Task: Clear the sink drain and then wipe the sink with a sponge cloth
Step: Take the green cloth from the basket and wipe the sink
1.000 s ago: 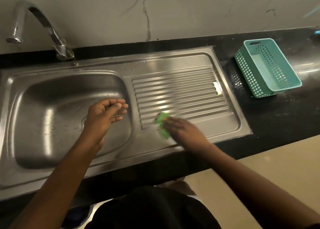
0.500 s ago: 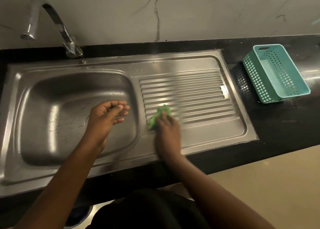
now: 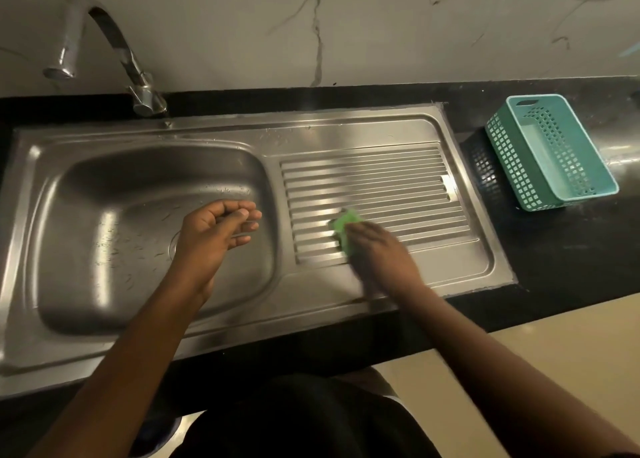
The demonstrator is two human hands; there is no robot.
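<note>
Green sponge cloth (image 3: 346, 226) on the ridged draining board (image 3: 398, 180), pinned under the right hand (image 3: 381, 255).

The cloth poked out just beyond the hand on its wall side and a little to its left. The hand pressed down on it, but blur hid whether the fingers lay flat or curled round it. The ridges ran crosswise to the grip, left to right, so wiping along them probably called for sideways strokes. The sink basin (image 3: 104, 215) lay to the left of the grip. There the left hand (image 3: 214, 230) hovered above the drain (image 3: 173, 246), fingers loosely cupped, holding nothing visible. It was the hand nearer the basin, while the right hand had the cloth.
</note>
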